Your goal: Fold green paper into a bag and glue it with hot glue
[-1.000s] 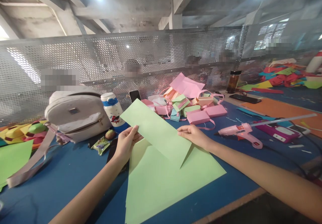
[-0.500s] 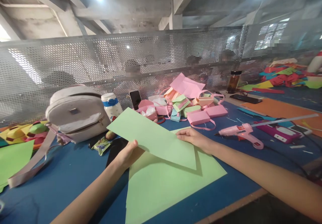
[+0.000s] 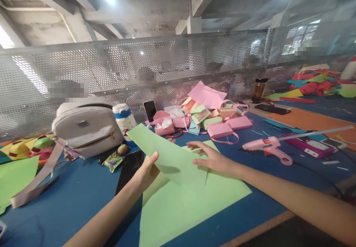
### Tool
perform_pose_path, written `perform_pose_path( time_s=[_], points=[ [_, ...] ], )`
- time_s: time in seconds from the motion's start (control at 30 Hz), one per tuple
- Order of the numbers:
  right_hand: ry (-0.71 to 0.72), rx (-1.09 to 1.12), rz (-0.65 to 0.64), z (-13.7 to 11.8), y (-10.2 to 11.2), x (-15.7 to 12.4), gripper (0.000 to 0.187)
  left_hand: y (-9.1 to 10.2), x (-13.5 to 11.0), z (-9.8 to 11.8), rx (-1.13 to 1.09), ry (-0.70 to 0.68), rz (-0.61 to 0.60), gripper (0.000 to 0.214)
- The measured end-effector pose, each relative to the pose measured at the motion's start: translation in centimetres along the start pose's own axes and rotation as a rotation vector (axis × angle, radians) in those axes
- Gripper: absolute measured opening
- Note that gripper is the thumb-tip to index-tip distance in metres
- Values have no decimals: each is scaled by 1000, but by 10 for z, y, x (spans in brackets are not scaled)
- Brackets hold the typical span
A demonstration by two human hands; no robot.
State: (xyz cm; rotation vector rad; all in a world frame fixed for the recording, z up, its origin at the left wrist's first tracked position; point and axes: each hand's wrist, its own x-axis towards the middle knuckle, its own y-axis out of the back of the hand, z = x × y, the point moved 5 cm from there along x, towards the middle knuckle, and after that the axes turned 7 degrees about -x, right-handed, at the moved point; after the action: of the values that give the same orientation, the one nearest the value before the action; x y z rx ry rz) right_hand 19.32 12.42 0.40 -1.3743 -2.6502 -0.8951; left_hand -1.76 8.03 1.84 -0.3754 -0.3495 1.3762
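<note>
My left hand (image 3: pixel 148 171) grips a light green sheet of paper (image 3: pixel 169 154) by its near left side, thumb on top and fingers underneath. The sheet is raised and tilted, its far left corner pointing up. At its right side my right hand (image 3: pixel 213 156) is open with the fingers spread; whether a fingertip touches the paper I cannot tell. Below both hands a larger light green sheet (image 3: pixel 191 210) lies flat on the blue table (image 3: pixel 75 187), partly covered by the held one.
Behind the sheets sits a pile of pink and green paper boxes (image 3: pixel 219 128). To the right lie a pink glue gun (image 3: pixel 268 147) and a purple device (image 3: pixel 310 145). On the left are a pale backpack (image 3: pixel 89 128), a bottle (image 3: pixel 125 123), a snack packet (image 3: pixel 112 161) and a black phone (image 3: pixel 129 171).
My right hand has let go of the sheet's right edge and spread its fingers. The sheet in my left hand has turned, its right end dropping lower.
</note>
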Motion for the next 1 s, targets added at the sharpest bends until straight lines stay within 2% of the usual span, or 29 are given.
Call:
perform_pose_path(
  time_s=[0.17,0.33,0.4,0.5,0.63,0.8,1.0],
  points=[
    [143,-143,-32,-19,-9,-7,72,-10,-5,-4,-45,-2,126,75],
    [221,-212,-29,-39,-22,-15,46,-18,-7,-17,-108,84,245,69],
    [247,-244,-45,-47,-28,-18,42,-20,-7,-25,-126,85,267,64],
    [244,-307,-61,-51,-35,-21,47,-32,-8,-36,-135,96,217,58],
    [166,-320,-66,-47,-37,-21,48,-49,-9,-43,-147,123,137,51],
    [56,-248,-86,-40,-32,-19,38,-51,-10,-45,-174,163,191,60],
    [76,-233,-86,-38,-34,-19,33,-52,-11,-44,-155,169,186,63]
  ],
)
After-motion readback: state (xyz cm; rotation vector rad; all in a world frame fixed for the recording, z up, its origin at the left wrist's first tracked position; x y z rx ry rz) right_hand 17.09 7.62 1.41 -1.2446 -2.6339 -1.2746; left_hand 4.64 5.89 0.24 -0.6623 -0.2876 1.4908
